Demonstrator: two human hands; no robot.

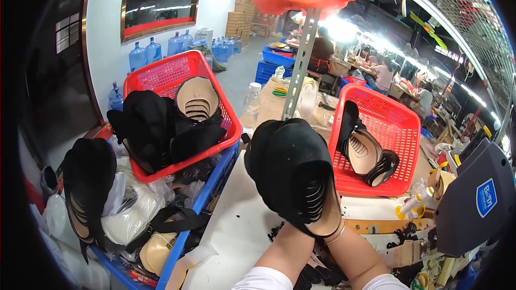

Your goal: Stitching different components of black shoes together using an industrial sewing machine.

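Observation:
A thick stack of black shoe uppers [287, 166] fills the middle of the view, held up above the white worktable [228, 225]. The nested layers show at its lower right, where a beige lining is visible. Both my forearms reach up to this stack from the lower edge. My left hand [294, 236] and my right hand [344, 236], with a thin bracelet at its wrist, grip the stack from beneath. The uppers cover most of the fingers of both hands.
At left, a red basket [235, 123] of black uppers rests on a blue crate [173, 268] of wrapped pieces. Another red basket [400, 153] with a few uppers stands right. A dark machine head [473, 198] and thread spools [414, 204] are at far right. A metal post [301, 64] rises behind.

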